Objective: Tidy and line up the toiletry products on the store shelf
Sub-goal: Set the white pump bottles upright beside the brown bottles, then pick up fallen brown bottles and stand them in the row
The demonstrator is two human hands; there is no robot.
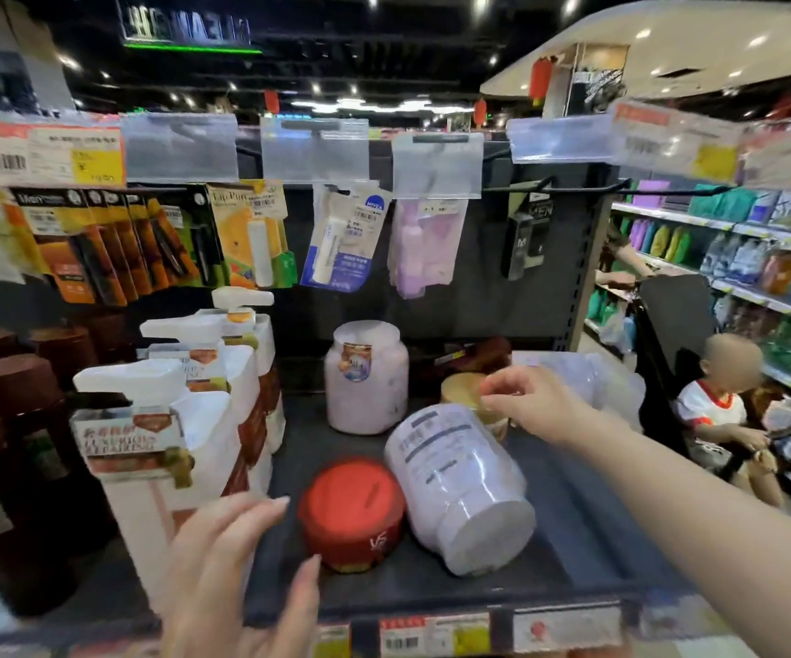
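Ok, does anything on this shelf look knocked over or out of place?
Yes. The pale lilac jar in the middle of the shelf lies tipped over beside the red-lidded tub, its base toward the camera, while the matching jar behind it stands upright. Nothing looks spilled.

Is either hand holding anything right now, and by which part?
Left hand holds nothing. Right hand has fingertips at the lid of the gold-lidded jar; whether it grips cannot be told.

Bright store light under dark ceiling, wide-angle warp
Lit from above by ceiling spots; glare on price-tag holders; bending and smear toward edges; motion blur over left hand
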